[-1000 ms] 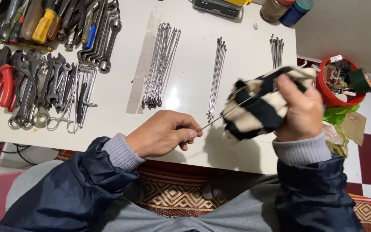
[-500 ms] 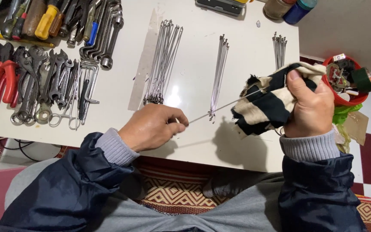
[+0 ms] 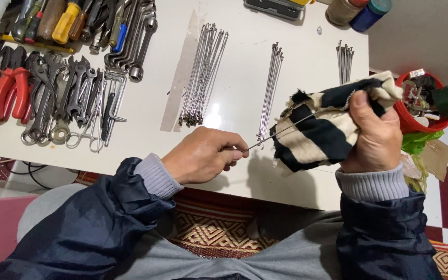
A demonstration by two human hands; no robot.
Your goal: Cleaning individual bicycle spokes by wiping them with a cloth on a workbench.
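Left hand point(image 3: 203, 155), at centre frame, pinches one end of a thin steel spoke point(image 3: 278, 134). Right hand point(image 3: 372, 135), centre right, fist closed, grips a black-and-cream striped rag point(image 3: 320, 132) wrapped around the spoke's other end, above the white table point(image 3: 146, 111).

Wrenches point(image 3: 60, 98), red pliers point(image 3: 11, 93), and spoke bundles point(image 3: 203, 72) lie on the white table point(image 3: 146, 124) beside a red tub point(image 3: 416, 122).
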